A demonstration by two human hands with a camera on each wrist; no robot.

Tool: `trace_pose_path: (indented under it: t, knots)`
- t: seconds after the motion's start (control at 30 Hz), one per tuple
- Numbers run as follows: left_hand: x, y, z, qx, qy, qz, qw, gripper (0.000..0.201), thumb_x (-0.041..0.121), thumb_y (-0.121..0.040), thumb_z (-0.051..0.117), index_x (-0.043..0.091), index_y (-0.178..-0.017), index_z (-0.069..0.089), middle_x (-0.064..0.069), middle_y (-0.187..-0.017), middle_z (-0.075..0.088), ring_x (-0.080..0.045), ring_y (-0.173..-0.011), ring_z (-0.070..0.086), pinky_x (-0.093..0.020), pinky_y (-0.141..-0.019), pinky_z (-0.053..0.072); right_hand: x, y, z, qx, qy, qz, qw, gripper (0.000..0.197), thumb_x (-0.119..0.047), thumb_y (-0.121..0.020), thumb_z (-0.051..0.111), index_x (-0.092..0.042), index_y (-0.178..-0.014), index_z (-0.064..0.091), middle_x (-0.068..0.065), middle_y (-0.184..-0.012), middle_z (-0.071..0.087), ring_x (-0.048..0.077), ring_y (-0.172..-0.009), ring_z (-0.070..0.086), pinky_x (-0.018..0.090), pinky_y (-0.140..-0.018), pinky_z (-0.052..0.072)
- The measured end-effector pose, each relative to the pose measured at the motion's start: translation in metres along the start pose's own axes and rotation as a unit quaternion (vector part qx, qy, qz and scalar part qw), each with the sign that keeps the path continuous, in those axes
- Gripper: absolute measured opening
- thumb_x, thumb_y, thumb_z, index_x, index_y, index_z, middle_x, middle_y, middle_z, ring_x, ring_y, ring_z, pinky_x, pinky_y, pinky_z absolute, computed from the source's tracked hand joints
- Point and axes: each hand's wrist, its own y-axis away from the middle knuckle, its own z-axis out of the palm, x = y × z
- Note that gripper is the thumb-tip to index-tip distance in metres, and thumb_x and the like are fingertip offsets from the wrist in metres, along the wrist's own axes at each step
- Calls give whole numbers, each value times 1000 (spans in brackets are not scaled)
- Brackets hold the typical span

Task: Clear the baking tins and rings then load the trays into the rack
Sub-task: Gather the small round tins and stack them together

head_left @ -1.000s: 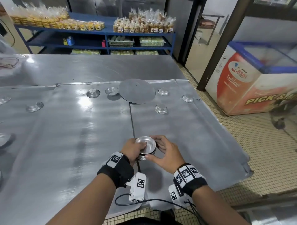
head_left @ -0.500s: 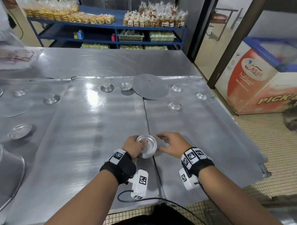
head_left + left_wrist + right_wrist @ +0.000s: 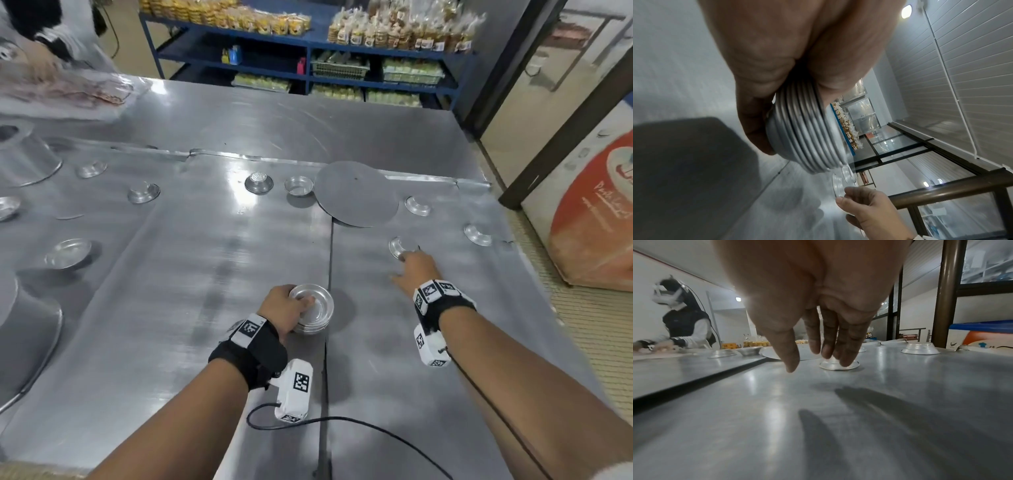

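My left hand point(image 3: 286, 310) grips a stack of several small round tins point(image 3: 317, 310), nested rims showing in the left wrist view as the stack of tins point(image 3: 809, 134), with the thumb over the top rim. My right hand point(image 3: 412, 270) is stretched forward with straight fingers, its fingertips point(image 3: 845, 361) touching an upturned small tin point(image 3: 399, 246), the same upturned tin point(image 3: 838, 366) on the right tray point(image 3: 445, 308). More small tins lie scattered on the trays, such as one tin point(image 3: 478, 234), another tin point(image 3: 417, 205) and an upright tin point(image 3: 298, 185).
A flat round metal disc point(image 3: 356, 193) lies across the seam between trays. Large upturned metal bowls point(image 3: 25, 159) stand at the left. Another person point(image 3: 684, 326) works at the far left of the table. A blue shelf point(image 3: 308, 58) with packaged goods stands behind; a freezer point(image 3: 596, 219) is right.
My right hand has left the stack and reached forward right to the upturned tin. My left hand keeps the stack. The head view has shifted left.
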Motion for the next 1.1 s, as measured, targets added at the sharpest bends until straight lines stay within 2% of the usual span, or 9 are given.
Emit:
trace_pose_path:
  t: [0.1, 0.23, 0.37, 0.43, 0.57, 0.63, 0.77, 0.9, 1.1]
  knots:
    - [5, -5, 2, 17, 1, 3, 1000, 7, 13, -77, 74, 9, -81, 69, -12, -77, 66, -26, -76, 60, -40, -72, 46, 10, -30, -4, 21, 24, 7, 999, 51, -32, -80, 72, -9, -124, 59, 16, -122, 60, 33, -119, 50, 34, -102, 34]
    - [7, -9, 5, 42, -1, -6, 999, 5, 1, -88, 67, 5, -87, 70, -14, -81, 67, -26, -77, 60, -38, -73, 48, 17, -62, -6, 15, 16, 41, 999, 50, -33, -81, 67, -4, -121, 57, 20, -123, 56, 37, -120, 46, 36, -102, 33]
    - [6, -10, 2, 56, -14, -9, 998, 5, 1, -88, 68, 6, -86, 70, -12, -80, 67, -25, -77, 61, -36, -72, 46, 20, -77, -3, -12, -7, 65, 998, 67, -57, -69, 59, -6, -113, 62, 19, -116, 58, 38, -112, 50, 37, -93, 38]
    - [5, -7, 0, 58, -10, -13, 998, 7, 1, -89, 68, 6, -86, 70, -12, -79, 67, -25, -77, 61, -36, -73, 46, 20, -76, -2, -12, -13, 77, 997, 60, -45, -77, 68, -2, -117, 59, 22, -120, 55, 39, -113, 51, 38, -98, 39]
    - [3, -1, -4, 65, 3, -17, 998, 11, -2, -89, 66, 8, -84, 69, -10, -77, 66, -25, -76, 60, -34, -71, 46, 17, -66, -1, 36, -76, 79, 993, 61, -23, -72, 78, 2, -119, 50, 25, -123, 51, 43, -115, 50, 44, -93, 45]
    - [1, 0, -8, 64, 3, -17, 998, 10, -1, -89, 67, 7, -85, 69, -11, -78, 66, -25, -76, 60, -34, -70, 46, 13, -58, -1, 67, -107, 68, 990, 60, -22, -68, 81, 1, -114, 50, 23, -119, 54, 42, -110, 53, 44, -88, 49]
    - [0, 5, -16, 58, 10, -28, 998, 9, 0, -90, 66, 9, -88, 69, -7, -76, 66, -22, -69, 59, -26, -55, 42, -3, -38, -1, 113, -173, 50, 977, 61, -23, -67, 85, -4, -113, 51, 18, -116, 58, 37, -107, 57, 40, -86, 48]
    - [2, 9, -31, 42, 25, -31, 998, 11, -2, -90, 65, 9, -89, 69, -11, -81, 66, -26, -78, 60, -30, -64, 46, -36, -10, 1, 121, -221, 14, 968, 77, -30, -65, 88, -12, -130, 50, 14, -123, 58, 33, -114, 55, 35, -94, 45]
    - [13, 18, -61, 9, 28, -55, 998, 13, -1, -91, 63, 10, -96, 68, -14, -88, 66, -29, -82, 61, -40, -73, 47, -100, 40, 4, 158, -256, -36, 953, 68, -35, -62, 87, -18, -119, 55, 6, -115, 53, 24, -104, 57, 27, -90, 44]
